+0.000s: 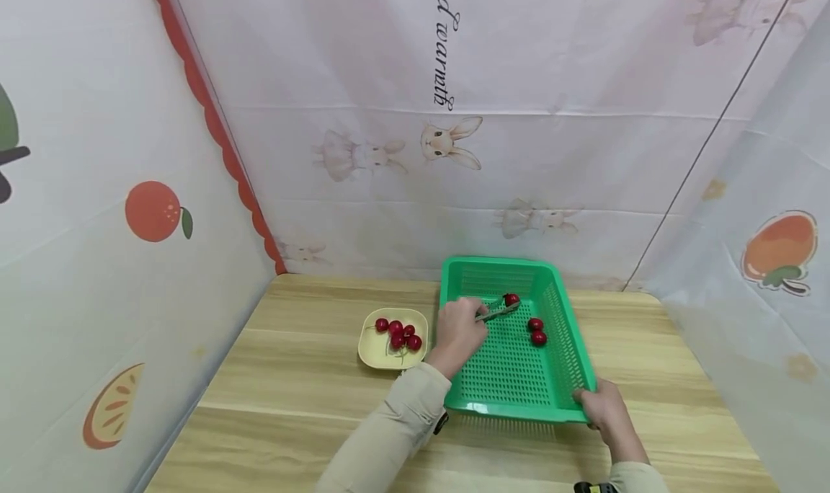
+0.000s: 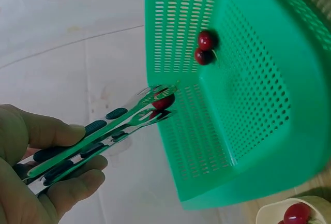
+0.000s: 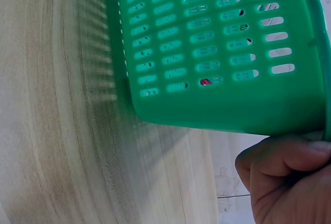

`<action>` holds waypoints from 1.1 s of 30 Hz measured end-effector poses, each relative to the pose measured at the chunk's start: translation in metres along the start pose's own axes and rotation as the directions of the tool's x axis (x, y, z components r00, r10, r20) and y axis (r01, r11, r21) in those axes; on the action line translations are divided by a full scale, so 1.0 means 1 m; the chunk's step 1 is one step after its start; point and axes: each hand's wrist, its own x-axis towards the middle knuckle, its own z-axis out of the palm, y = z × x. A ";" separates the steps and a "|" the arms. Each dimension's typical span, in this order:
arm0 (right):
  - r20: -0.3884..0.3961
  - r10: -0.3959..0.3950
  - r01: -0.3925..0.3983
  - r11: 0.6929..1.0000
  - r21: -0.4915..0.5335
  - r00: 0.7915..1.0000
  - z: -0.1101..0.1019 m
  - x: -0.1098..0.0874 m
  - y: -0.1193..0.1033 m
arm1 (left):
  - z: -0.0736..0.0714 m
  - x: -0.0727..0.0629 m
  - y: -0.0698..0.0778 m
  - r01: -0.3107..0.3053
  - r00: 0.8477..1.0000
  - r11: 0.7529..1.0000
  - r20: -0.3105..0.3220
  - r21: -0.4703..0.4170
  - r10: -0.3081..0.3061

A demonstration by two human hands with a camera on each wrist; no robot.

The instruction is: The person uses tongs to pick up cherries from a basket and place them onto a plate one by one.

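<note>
My left hand (image 1: 462, 334) holds slim metal tongs (image 2: 98, 141) with dark grip pads, reaching over the left rim of a green plastic basket (image 1: 506, 378). Between the tong tips is a red cherry (image 2: 164, 101), up near the far part of the basket. Two more cherries, one of them this cherry (image 1: 539, 339), lie side by side on the basket floor toward the right wall. At the near right corner, my right hand (image 1: 606, 410) grips the basket rim, thumb on top; its other fingers are partly hidden.
Left of the basket, a small cream bowl (image 1: 372, 356) holds several stemmed cherries (image 1: 397, 340). Both stand on a wood-grain table (image 1: 272, 378). Printed cloth walls (image 1: 363, 241) rise behind the table and on both sides, with the basket's far rim close to the back one.
</note>
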 end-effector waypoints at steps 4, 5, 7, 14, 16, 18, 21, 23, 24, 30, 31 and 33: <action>0.000 0.002 -0.002 1.000 0.002 1.000 0.001 0.000 0.001 | -0.005 -0.010 -0.002 -0.006 1.000 1.000 0.011 -0.026 0.007; -0.001 0.002 -0.002 1.000 0.002 1.000 0.001 0.000 0.001 | -0.007 -0.013 -0.002 -0.007 1.000 0.999 0.013 -0.031 0.008; -0.001 0.003 -0.003 1.000 0.000 1.000 0.001 -0.001 0.001 | -0.009 -0.018 -0.004 -0.007 1.000 0.999 0.015 -0.051 0.007; 0.003 -0.002 0.002 1.000 -0.001 1.000 0.001 0.000 0.001 | -0.019 -0.036 -0.011 -0.009 0.997 0.993 -0.072 -0.119 0.001; 0.001 -0.002 0.002 1.000 -0.003 1.000 0.002 0.000 0.001 | -0.023 -0.039 -0.013 -0.013 0.996 0.990 -0.094 -0.141 0.000; -0.001 -0.004 0.004 1.000 -0.002 1.000 0.001 -0.001 0.000 | -0.026 -0.043 -0.016 -0.019 0.992 0.988 -0.127 -0.152 0.000; -0.004 -0.010 0.010 1.000 -0.004 1.000 0.001 -0.001 0.000 | -0.031 -0.048 -0.020 -0.025 0.984 0.987 -0.176 -0.156 -0.002; -0.003 -0.015 0.015 1.000 -0.004 1.000 0.001 -0.001 0.000 | -0.034 -0.052 -0.024 -0.038 0.977 0.988 -0.215 -0.147 0.006; -0.004 -0.016 0.016 1.000 -0.004 1.000 0.001 -0.001 0.000 | -0.036 -0.055 -0.027 -0.042 0.972 0.989 -0.233 -0.140 0.008; -0.006 -0.020 0.020 1.000 -0.003 1.000 0.001 -0.002 0.000 | -0.043 -0.068 -0.045 -0.069 0.940 0.991 -0.340 -0.119 0.025; -0.008 -0.019 0.019 1.000 -0.004 1.000 0.001 -0.002 -0.001 | -0.045 -0.070 -0.048 -0.068 0.935 0.990 -0.355 -0.121 0.021; -0.011 -0.020 0.020 1.000 -0.006 1.000 0.000 -0.002 -0.001 | -0.048 -0.074 -0.053 -0.050 0.930 0.990 -0.368 -0.128 -0.001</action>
